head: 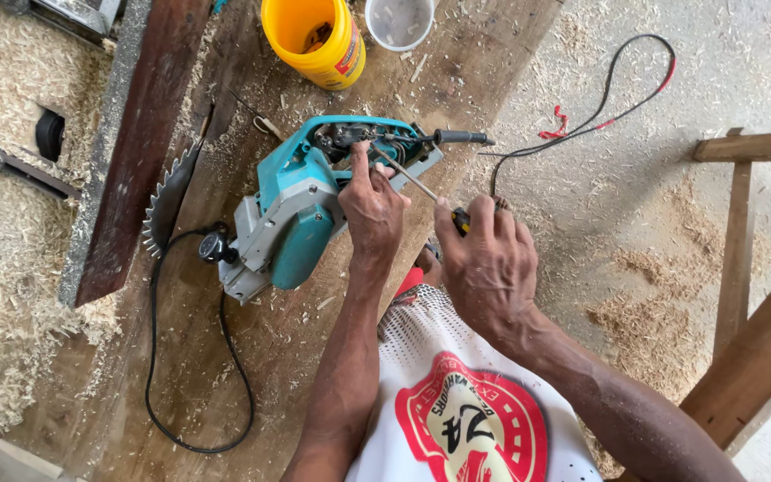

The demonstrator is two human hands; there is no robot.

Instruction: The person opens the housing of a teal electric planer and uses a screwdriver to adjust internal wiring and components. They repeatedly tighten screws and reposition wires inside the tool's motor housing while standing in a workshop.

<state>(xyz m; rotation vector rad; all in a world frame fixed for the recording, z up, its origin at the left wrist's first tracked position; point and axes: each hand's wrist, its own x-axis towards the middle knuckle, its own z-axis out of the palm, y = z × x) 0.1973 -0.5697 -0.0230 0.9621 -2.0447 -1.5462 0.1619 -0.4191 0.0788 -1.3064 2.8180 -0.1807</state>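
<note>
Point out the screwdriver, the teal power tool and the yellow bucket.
screwdriver [408, 178]: head view, on its metal shaft.
teal power tool [292, 210]: head view, on its teal housing.
yellow bucket [336, 55]: head view, on its outer wall.

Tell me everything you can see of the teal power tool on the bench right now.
The teal power tool is a handheld electric machine with a teal plastic housing and a grey metal base, lying on its side on the wooden bench amid sawdust. Its handle cover is off, showing dark inner parts. A black cord loops from its lower left end. The left hand presses on it; the right hand points a screwdriver into the open handle.
</note>
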